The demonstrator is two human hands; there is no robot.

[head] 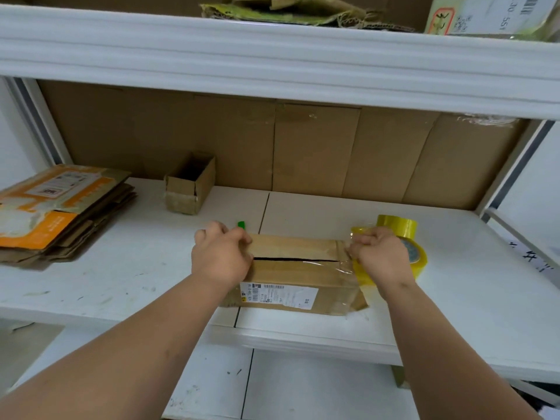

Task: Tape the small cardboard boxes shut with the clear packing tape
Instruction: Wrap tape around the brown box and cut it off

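The cardboard box (pixel 297 274) sits at the shelf's (pixel 454 298) front edge, flaps nearly closed with a dark gap along the seam. The left hand (pixel 219 256) clamps its left end; the right hand (pixel 378 257) pinches the tape roll (pixel 416 256) at its right end. That gap may get taped open if the flaps spring. Behind the box, a small open carton (pixel 189 184); I can't see its contents.

Bright, even, diffuse indoor light; no clear source visible. Shadows soft and faint: weak ones under box (pixel 298 278) and beside card stack (pixel 60 213). White shelf (pixel 136 268) near overexposed, little surface detail. Mild glare on tape roll (pixel 403 237). Strong wide-angle distortion: upper shelf edge (pixel 272 59) bows, forearms stretched at bottom corners. Focus soft overall, label print unreadable.
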